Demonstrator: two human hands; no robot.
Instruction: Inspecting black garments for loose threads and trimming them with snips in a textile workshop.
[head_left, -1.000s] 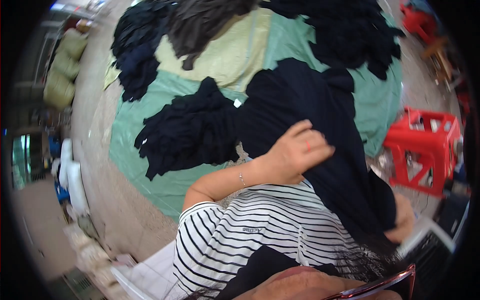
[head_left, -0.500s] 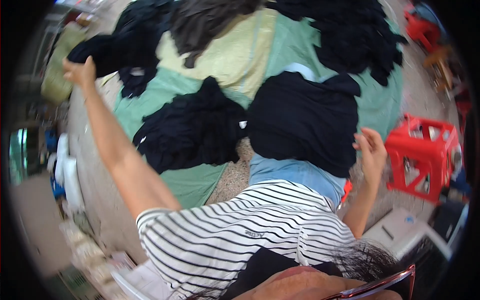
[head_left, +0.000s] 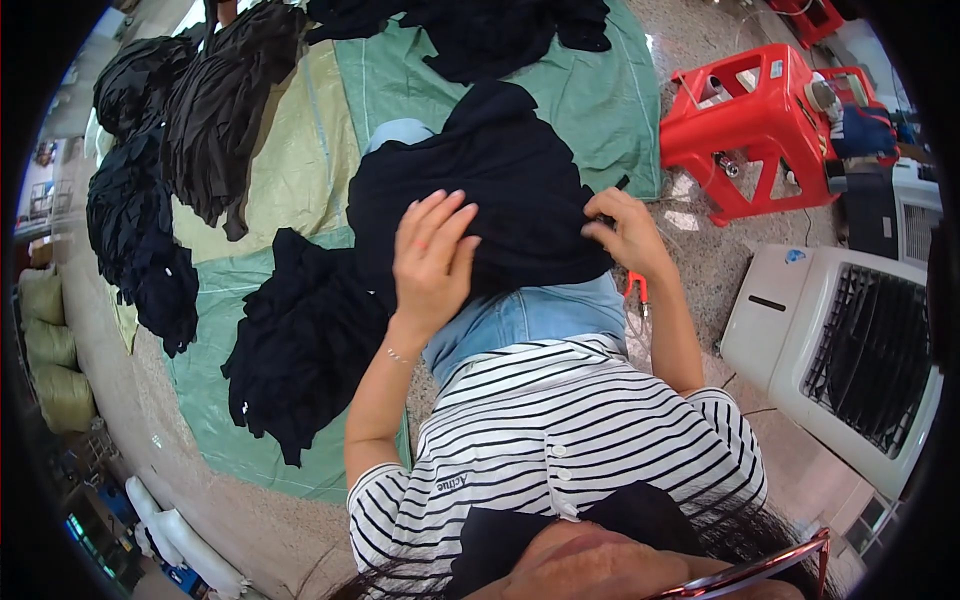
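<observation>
A black knit garment (head_left: 520, 150) is spread across my lap over light blue jeans. My left hand (head_left: 432, 255) lies over its near left part, fingers stretched out, holding nothing. At the garment's right edge, my right hand (head_left: 630, 235) is closed with bent fingers. A small dark tip (head_left: 622, 183) sticks out above those fingers; whether it is a tool or cloth I cannot make out. To the left of my lap, a heap of black garments (head_left: 300, 350) rests on a green sheet (head_left: 215, 420).
Dark brown garments (head_left: 225, 120) and more black ones (head_left: 150, 230) lie at the left. Another black pile (head_left: 480, 35) is ahead. At right stand a red plastic stool (head_left: 750, 130) and a white air cooler (head_left: 780, 320). An orange-handled tool (head_left: 637, 287) is beside my right hip.
My left hand has come back from the dark pile at far left, where it was stretched out, to the garment on my lap. My right hand has moved onto the garment's edge. The view has turned rightward.
</observation>
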